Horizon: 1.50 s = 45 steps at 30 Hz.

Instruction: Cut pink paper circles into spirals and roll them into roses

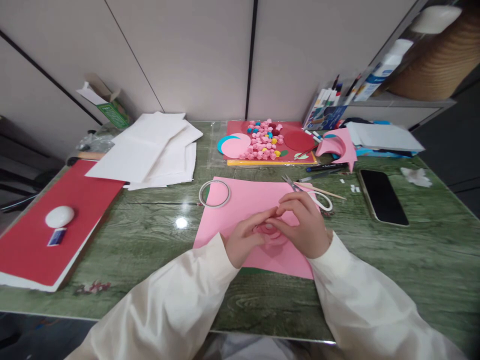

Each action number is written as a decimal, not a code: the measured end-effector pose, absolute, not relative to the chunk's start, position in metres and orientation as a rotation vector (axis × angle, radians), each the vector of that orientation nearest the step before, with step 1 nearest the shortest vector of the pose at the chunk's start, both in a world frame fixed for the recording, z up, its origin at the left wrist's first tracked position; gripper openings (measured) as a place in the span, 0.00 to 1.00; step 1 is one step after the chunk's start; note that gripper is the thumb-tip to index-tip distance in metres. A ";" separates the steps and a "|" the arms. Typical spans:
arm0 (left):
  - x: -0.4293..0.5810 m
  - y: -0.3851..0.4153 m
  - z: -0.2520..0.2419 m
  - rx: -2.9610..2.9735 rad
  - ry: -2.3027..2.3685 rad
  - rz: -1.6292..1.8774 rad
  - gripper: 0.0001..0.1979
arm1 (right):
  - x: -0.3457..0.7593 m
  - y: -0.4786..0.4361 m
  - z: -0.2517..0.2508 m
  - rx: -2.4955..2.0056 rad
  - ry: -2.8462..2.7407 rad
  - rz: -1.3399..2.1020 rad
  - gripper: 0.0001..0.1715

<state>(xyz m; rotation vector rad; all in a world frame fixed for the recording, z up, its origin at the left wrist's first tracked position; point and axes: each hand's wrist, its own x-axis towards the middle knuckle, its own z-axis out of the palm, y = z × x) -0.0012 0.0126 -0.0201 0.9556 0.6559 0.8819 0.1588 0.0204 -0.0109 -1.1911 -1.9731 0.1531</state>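
Hands: two, both in cream sleeves, meeting near the middle of the table [150, 235].
Left hand [245, 240]: fingers narrow, tips pinched onto the paper coil [269, 231] from its left.
Right hand [305, 225]: fingers curled down over the coil's right and far side, holding it.
Paper coil: one, pink, wound in loose round turns like a flat rose; it sits between the two hands, on the near part of the pink sheet [240, 200].
Pink sheet: one, flat, the same pink as the coil, so the coil's edge is hard to trace.
Tape ring [214, 193]: one, at the sheet's far left corner.
Scissors [311, 192]: one pair, just beyond the right hand; the handles are partly hidden behind it.
Phone [382, 196]: one, dark screen, well to the right.
Red board [56, 220]: one, near left, cut off by the frame's edge, with one white oval object [59, 216] on it.
White sheets [153, 147]: a loose stack, far left; number unclear.
Small paper flowers [262, 142]: many, mostly pink, far centre, too small to count.
Hidden: the coil's inner turns and underside, under the fingers.
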 end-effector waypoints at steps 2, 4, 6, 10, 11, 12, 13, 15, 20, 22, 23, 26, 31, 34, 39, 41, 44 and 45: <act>-0.001 0.013 -0.022 0.955 0.590 0.869 0.25 | 0.159 0.020 -0.011 -1.181 -1.998 0.108 0.08; -0.001 0.014 -0.022 0.958 0.550 0.850 0.25 | 0.159 0.020 -0.011 -1.166 -2.025 0.068 0.08; -0.001 0.015 -0.021 0.956 0.526 0.828 0.25 | 0.160 0.020 -0.012 -1.142 -2.049 0.030 0.07; -0.001 0.016 -0.018 0.938 0.475 0.773 0.24 | 0.160 0.019 -0.014 -1.090 -2.087 -0.006 0.07; -0.001 0.016 -0.018 0.938 0.480 0.763 0.23 | 0.160 0.019 -0.014 -1.083 -2.096 -0.001 0.08; -0.001 0.016 -0.018 0.936 0.489 0.753 0.23 | 0.159 0.019 -0.014 -1.079 -2.103 0.007 0.08; -0.001 0.016 -0.018 0.928 0.495 0.740 0.23 | 0.159 0.019 -0.015 -1.076 -2.108 0.013 0.08; -0.001 0.016 -0.018 0.893 0.489 0.718 0.26 | 0.158 0.018 -0.015 -1.074 -2.111 0.017 0.08; -0.001 0.016 -0.016 0.840 0.460 0.673 0.26 | 0.158 0.018 -0.014 -1.060 -2.099 0.004 0.07; -0.001 0.016 -0.015 0.838 0.464 0.666 0.24 | 0.158 0.018 -0.013 -1.056 -2.101 -0.001 0.07; -0.001 0.016 -0.014 0.837 0.461 0.664 0.23 | 0.158 0.018 -0.013 -1.056 -2.101 -0.004 0.07; 0.000 0.017 -0.016 0.827 0.438 0.657 0.23 | 0.157 0.017 -0.014 -1.057 -2.106 -0.014 0.06; 0.003 0.016 -0.021 0.900 0.466 0.697 0.19 | 0.155 0.016 -0.015 -1.054 -2.132 -0.028 0.10; 0.003 0.012 -0.018 1.053 0.593 0.726 0.14 | 0.154 0.016 -0.016 -1.062 -2.130 -0.037 0.12; -0.001 0.000 -0.003 1.530 0.879 0.718 0.16 | 0.154 0.017 -0.017 -1.056 -2.101 -0.072 0.11; -0.002 -0.002 0.002 1.719 0.916 0.681 0.17 | 0.154 0.016 -0.017 -1.057 -2.099 -0.077 0.10; -0.003 -0.002 0.006 1.900 0.951 0.660 0.19 | 0.154 0.015 -0.015 -1.064 -2.109 -0.061 0.10; -0.004 -0.002 0.006 1.940 0.962 0.663 0.19 | 0.154 0.015 -0.015 -1.072 -2.111 -0.051 0.11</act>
